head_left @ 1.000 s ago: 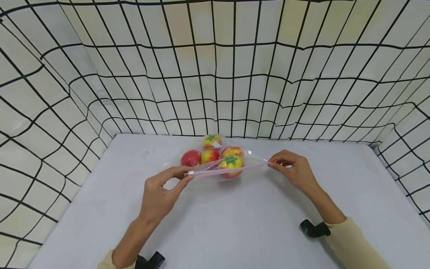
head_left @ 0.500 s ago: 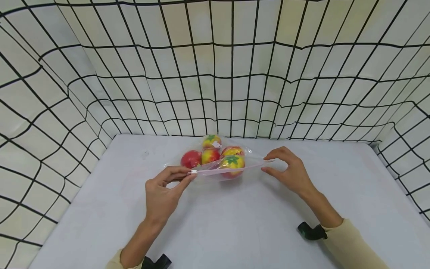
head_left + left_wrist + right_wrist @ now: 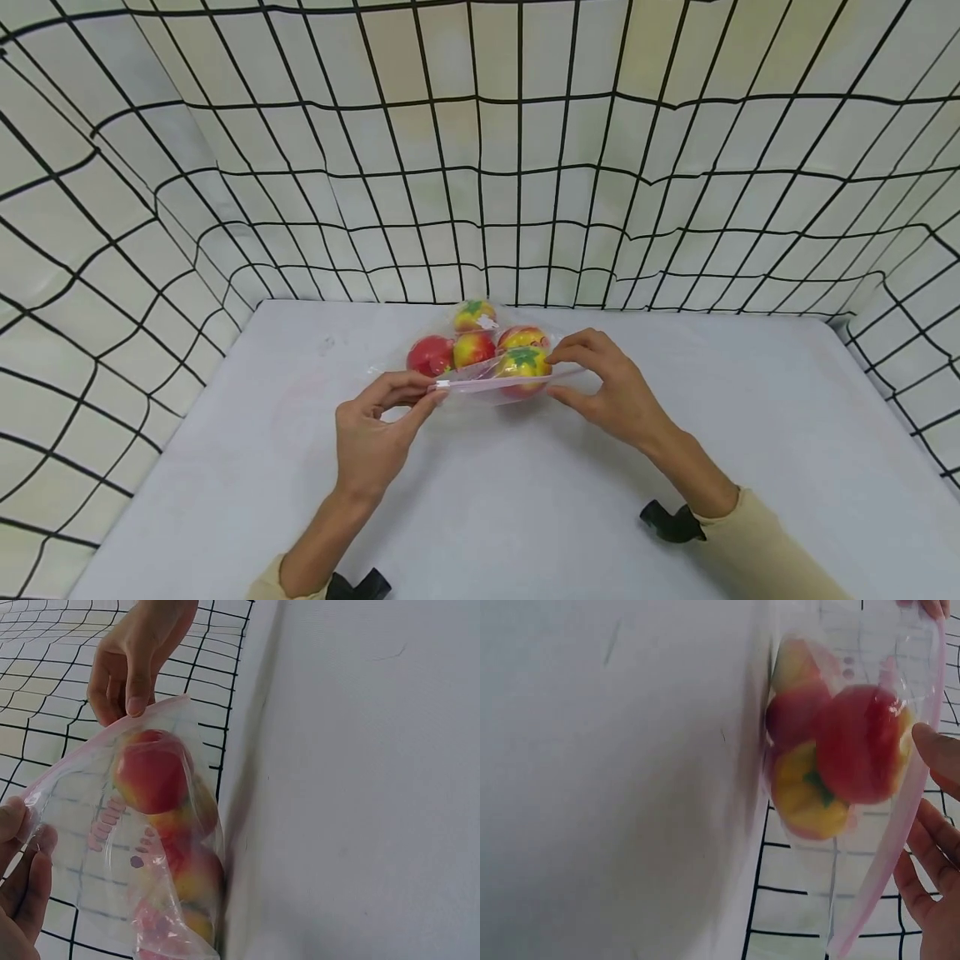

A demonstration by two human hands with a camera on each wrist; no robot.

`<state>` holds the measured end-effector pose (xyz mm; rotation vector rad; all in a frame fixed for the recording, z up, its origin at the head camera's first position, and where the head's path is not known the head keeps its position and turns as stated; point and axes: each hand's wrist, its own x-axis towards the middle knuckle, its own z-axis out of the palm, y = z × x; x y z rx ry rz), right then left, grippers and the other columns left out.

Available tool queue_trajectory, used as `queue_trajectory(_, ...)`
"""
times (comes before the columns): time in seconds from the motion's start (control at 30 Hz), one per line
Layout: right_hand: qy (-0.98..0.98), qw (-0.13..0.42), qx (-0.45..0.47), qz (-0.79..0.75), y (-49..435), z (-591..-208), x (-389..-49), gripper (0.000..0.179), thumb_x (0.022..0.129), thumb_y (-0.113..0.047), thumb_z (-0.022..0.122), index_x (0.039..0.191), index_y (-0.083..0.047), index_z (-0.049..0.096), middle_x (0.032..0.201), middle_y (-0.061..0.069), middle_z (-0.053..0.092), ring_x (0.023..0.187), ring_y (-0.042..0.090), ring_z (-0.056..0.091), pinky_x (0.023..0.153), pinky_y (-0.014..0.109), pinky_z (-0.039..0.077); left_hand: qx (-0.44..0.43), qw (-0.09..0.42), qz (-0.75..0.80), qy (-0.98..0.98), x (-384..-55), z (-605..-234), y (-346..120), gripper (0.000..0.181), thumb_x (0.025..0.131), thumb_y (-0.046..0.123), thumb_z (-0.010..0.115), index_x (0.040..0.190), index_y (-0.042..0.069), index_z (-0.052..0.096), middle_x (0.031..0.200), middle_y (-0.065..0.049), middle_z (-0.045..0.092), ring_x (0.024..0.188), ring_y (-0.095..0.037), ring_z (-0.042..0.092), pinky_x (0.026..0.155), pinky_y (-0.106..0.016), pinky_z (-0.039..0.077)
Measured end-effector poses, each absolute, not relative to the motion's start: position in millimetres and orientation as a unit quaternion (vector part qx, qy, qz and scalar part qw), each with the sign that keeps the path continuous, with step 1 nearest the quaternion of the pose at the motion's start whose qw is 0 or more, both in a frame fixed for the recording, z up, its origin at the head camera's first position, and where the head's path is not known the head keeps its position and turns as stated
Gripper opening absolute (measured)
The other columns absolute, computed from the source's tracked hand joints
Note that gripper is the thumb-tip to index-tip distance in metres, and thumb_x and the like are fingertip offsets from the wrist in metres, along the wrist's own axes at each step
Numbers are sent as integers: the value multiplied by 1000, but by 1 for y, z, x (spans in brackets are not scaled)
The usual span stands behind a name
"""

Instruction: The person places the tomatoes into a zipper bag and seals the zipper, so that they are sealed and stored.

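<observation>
A clear zip bag [image 3: 474, 386] with a pink strip along its mouth lies toward the back of the white table. Inside are several round red-and-yellow fruits, one with a green star-shaped top [image 3: 522, 360]. At the strip's left end, my left hand [image 3: 378, 433] pinches the bag by the small white slider [image 3: 442, 383] between thumb and fingers. My right hand [image 3: 611, 392] straddles the strip farther right, thumb and fingers spread apart. In the right wrist view its thumb [image 3: 934, 750] is right at the strip, and the other fingers lie farther down along the edge.
The white table [image 3: 480, 500] extends in front of the bag and to both sides. A black net [image 3: 517, 171] over pale walls rises behind and at both sides of the table. Black wrist-worn camera mounts [image 3: 672, 522] sit at both sleeves.
My right hand has let go of the strip's right end, spread its thumb and fingers, and moved left along the strip. My left hand keeps its pinch and has shifted slightly right.
</observation>
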<state>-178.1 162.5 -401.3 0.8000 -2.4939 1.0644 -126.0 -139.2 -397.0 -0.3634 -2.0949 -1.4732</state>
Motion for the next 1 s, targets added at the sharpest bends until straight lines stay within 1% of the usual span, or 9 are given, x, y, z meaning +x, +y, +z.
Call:
queue_trajectory(0.1, -872, 159, 291, 361, 156, -402, -177, 31, 79, -15, 91, 106, -18, 77, 117, -3, 65, 118, 15, 59, 96, 34, 61, -133, 266, -556, -776, -125, -398, -137, 24, 79, 2, 88, 101, 10, 79, 91, -6, 81, 80, -2, 74, 78, -14, 60)
queue_trajectory(0.27, -873, 168, 296, 350, 150, -403, -175, 25, 79, -10, 90, 99, -17, 78, 112, -2, 67, 113, 17, 62, 92, 37, 63, -125, 247, -560, -781, -125, -398, -136, 23, 81, 5, 87, 102, 10, 79, 92, -4, 81, 82, -2, 75, 79, -14, 60)
queue_trajectory(0.53, -875, 163, 291, 351, 149, -403, -176, 25, 79, -1, 88, 95, -16, 76, 110, -3, 70, 108, 16, 66, 93, 39, 63, -129, 217, -565, -785, -123, -398, -140, 21, 85, 6, 84, 103, 15, 79, 94, -2, 81, 85, -3, 76, 86, -15, 59)
queue_trajectory(0.67, -873, 169, 296, 348, 150, -402, -177, 25, 79, -1, 88, 95, -16, 75, 108, -4, 71, 105, 14, 68, 93, 38, 63, -132, 201, -565, -789, -122, -397, -141, 19, 87, 7, 83, 104, 16, 79, 94, -1, 81, 86, -4, 76, 88, -16, 59)
queue_trajectory(0.83, -873, 172, 296, 346, 151, -402, -178, 27, 80, -3, 87, 99, -17, 75, 103, -7, 73, 103, 12, 68, 93, 38, 63, -126, 191, -554, -801, -121, -397, -140, 18, 88, 10, 82, 105, 18, 79, 93, 2, 81, 85, -6, 74, 90, -17, 57)
queue_trajectory(1.0, -870, 165, 293, 361, 149, -402, -178, 26, 81, -3, 87, 100, -17, 75, 103, -5, 74, 103, 13, 67, 93, 40, 63, -123, 192, -551, -803, -122, -397, -139, 17, 89, 11, 82, 105, 16, 79, 93, 3, 80, 84, -7, 72, 86, -17, 59)
